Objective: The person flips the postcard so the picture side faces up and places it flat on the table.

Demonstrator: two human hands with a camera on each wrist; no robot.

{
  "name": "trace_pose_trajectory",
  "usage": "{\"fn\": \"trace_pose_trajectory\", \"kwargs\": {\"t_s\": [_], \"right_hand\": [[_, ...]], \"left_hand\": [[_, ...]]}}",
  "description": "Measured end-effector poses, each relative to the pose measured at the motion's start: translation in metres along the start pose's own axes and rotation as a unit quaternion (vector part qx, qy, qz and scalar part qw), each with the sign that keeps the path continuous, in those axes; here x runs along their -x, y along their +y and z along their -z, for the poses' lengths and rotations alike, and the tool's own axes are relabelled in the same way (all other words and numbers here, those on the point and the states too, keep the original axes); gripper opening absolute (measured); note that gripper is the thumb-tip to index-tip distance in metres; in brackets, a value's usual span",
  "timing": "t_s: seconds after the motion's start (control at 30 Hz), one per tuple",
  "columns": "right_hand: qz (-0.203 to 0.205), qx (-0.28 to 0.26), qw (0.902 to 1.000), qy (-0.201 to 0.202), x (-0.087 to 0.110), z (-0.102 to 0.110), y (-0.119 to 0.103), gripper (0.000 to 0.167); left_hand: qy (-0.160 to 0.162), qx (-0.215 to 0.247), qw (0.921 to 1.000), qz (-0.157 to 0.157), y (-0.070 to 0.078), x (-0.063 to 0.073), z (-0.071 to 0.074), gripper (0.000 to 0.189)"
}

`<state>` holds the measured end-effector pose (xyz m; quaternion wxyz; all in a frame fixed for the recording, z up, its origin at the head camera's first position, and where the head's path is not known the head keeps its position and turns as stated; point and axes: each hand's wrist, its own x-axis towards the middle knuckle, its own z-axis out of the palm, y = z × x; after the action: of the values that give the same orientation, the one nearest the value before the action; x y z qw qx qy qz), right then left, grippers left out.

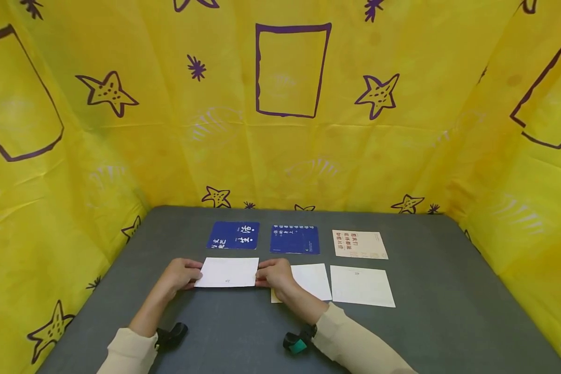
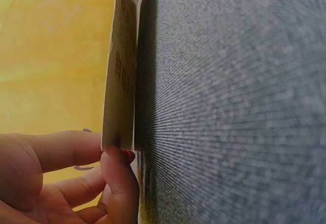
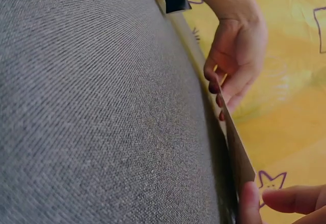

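Both hands hold a white card (image 1: 229, 272) with a small mark near its front edge, low over the table. My left hand (image 1: 182, 273) pinches its left edge, thumb on one face and fingers on the other. At the opposite edge, my right hand (image 1: 278, 276) grips the card between thumb and fingers. In the left wrist view, reddish-brown printed characters show on the underside of the card (image 2: 120, 76). The right wrist view shows the card (image 3: 237, 147) nearly edge-on, tilted slightly off the grey surface, a hand at each end.
Behind lie two blue cards with white writing (image 1: 232, 235) (image 1: 294, 240) and a cream card with brown characters (image 1: 360, 244). Right of the hands are two pale cards (image 1: 310, 280) (image 1: 362, 286), the nearer one partly behind my right hand. Yellow patterned cloth (image 1: 290, 156) encloses the grey table (image 1: 234, 332).
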<state>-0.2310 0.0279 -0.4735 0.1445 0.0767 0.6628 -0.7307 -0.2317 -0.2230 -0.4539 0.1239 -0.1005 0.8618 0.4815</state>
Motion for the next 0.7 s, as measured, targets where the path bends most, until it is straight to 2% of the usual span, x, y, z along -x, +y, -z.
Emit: {"fn": "trace_pose_trajectory", "kwargs": {"t_s": [0.27,0.7], "right_hand": [[-0.003,-0.007,0.9999,0.013,-0.0021,-0.0022,0.0009,0.026],[-0.014,0.009,0.9998,-0.008,-0.0017,0.0,0.0041,0.019]], "left_hand": [[-0.009,0.017,0.9998,0.008,-0.0004,0.0,0.0027,0.038],[-0.009,0.023,0.9997,0.008,-0.0043,0.002,0.0037,0.038]]}}
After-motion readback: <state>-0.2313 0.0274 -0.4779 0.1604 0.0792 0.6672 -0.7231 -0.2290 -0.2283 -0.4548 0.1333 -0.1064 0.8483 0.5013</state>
